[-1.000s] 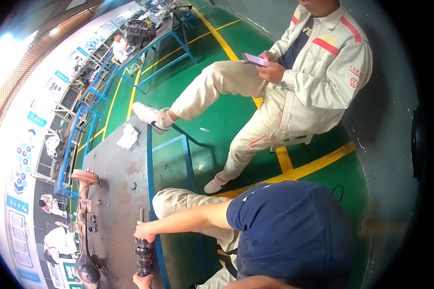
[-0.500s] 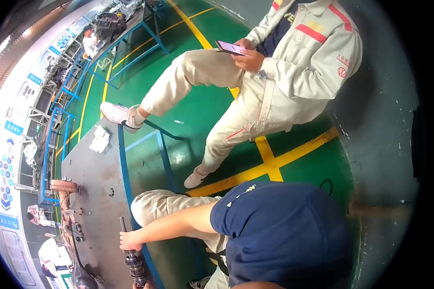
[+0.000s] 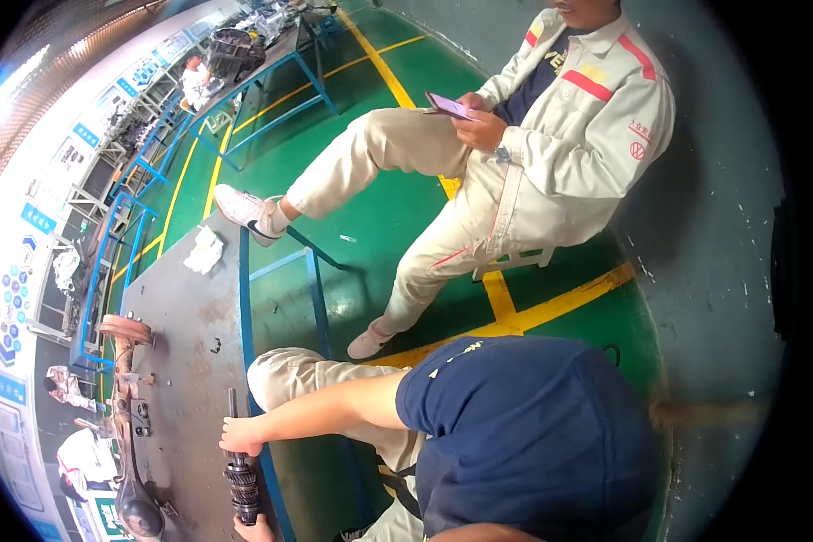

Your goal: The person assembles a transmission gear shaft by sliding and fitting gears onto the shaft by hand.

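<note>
A dark metal gear shaft (image 3: 243, 489) with several toothed gears lies along the near edge of the worktable (image 3: 185, 312). My right hand (image 3: 241, 436) is closed around the shaft above the gears, and a thin rod end sticks out beyond it. At the opposite end, by the bottom of the view, my left hand (image 3: 255, 529) grips the shaft; part of that hand is cut off by the frame. A small black clip-like part (image 3: 215, 345) lies on the tabletop.
A rusty axle assembly (image 3: 126, 384) with a round drum (image 3: 126, 329) runs along the table's far side, small dark parts (image 3: 143, 420) beside it. White crumpled paper or cloth (image 3: 205, 250) lies near a seated person's shoe (image 3: 248, 213). That person holds a phone (image 3: 449, 106).
The view has shifted slightly. More of my left hand now shows at the gear shaft's lower end. My right hand keeps its hold on the shaft.
</note>
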The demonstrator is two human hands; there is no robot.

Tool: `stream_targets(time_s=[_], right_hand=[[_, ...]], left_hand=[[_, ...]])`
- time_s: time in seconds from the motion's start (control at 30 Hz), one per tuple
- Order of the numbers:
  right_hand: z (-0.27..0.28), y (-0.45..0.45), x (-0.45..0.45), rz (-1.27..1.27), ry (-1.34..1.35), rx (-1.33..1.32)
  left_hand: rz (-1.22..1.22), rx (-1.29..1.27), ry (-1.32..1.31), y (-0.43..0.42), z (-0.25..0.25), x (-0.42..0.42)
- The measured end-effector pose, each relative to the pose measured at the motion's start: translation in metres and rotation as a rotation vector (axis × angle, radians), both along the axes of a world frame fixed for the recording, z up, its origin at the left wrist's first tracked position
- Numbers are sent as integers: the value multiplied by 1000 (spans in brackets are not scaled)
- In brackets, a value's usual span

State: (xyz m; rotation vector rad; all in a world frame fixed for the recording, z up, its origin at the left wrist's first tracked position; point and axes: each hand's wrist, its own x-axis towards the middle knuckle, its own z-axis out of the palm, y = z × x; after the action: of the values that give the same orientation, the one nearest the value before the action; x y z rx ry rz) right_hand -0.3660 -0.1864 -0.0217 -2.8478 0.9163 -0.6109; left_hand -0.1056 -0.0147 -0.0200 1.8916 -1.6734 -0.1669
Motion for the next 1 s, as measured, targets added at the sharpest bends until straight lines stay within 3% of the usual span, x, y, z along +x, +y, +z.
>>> stream_targets(time_s=[0.23, 0.3, 0.33, 0.47, 0.6, 0.73, 0.9, 1.0], right_hand=[[0, 2, -2, 11, -19, -41], [17, 6, -16, 68, -104, 32], [16, 7, -25, 107, -251, 1], [30, 9, -20, 70, -51, 26], [16, -2, -14, 123, -54, 32], [20, -2, -12, 99, -53, 106], [20, -1, -12, 92, -29, 144], [5, -13, -15, 154, -102, 135]], left_hand=[[21, 31, -28, -4, 3, 0], [32, 75, 85, 0, -6, 10], [33, 128, 96, 8, 21, -24], [146, 24, -185, 23, 17, -35], [129, 57, -164, 30, 34, -52], [274, 32, 27, 31, 19, -44], [274, 26, -38, 23, 10, -35], [289, 241, -99, 17, 32, -40]])
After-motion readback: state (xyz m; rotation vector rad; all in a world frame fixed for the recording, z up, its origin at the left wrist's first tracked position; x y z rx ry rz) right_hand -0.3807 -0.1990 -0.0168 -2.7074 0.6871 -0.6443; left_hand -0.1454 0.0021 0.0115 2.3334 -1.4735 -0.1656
